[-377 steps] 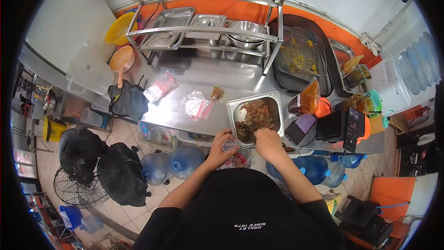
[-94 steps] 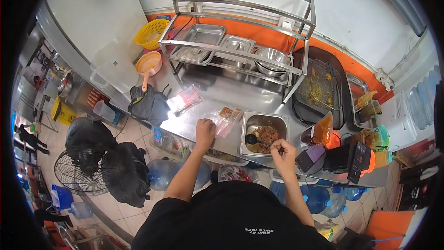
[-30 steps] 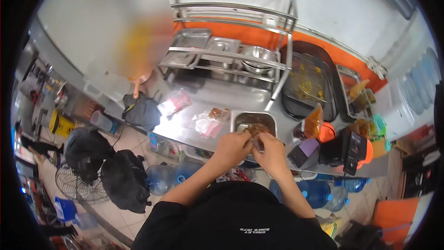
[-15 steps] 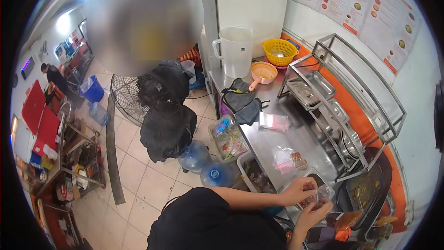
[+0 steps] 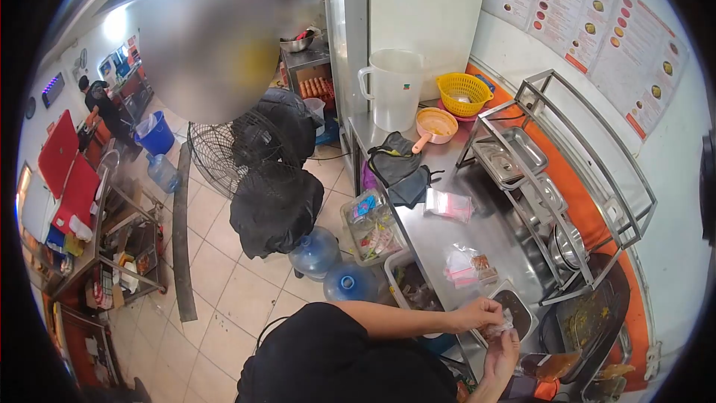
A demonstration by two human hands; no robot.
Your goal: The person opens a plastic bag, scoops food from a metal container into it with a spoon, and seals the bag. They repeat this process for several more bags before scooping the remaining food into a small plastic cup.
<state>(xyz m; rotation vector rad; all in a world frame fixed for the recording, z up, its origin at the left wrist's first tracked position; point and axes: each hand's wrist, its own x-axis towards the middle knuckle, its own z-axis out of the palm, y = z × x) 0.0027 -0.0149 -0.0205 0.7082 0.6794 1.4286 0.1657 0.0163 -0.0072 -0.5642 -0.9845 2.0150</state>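
Note:
Over the near end of the steel table, my left hand (image 5: pixel 477 314) and my right hand (image 5: pixel 503 355) meet with fingertips pinched on a small clear plastic bag (image 5: pixel 506 322). The bag is crumpled between them, and its contents cannot be made out. Right behind the fingers lies a rectangular metal pan (image 5: pixel 526 308) with dark brown food in it, partly covered by my hands. A short way off, small clear bags (image 5: pixel 463 266) with pink strips lie flat beside a packet with reddish-brown contents (image 5: pixel 483 262). Farther along rests a stack of pink-striped bags (image 5: pixel 448 205).
A metal rack (image 5: pixel 574 179) with steel pans lines the wall side. Beyond are a grey bag (image 5: pixel 403 168), an orange pan (image 5: pixel 435 125), a yellow basket (image 5: pixel 464 95) and a large white jug (image 5: pixel 396 89). Water jugs (image 5: pixel 350 282) and bins (image 5: pixel 371 227) stand on the floor.
My hands have drawn closer together, and the bag between them is now more bunched up. More of the metal pan shows. The view has shifted slightly, and a blurred person nearby has moved.

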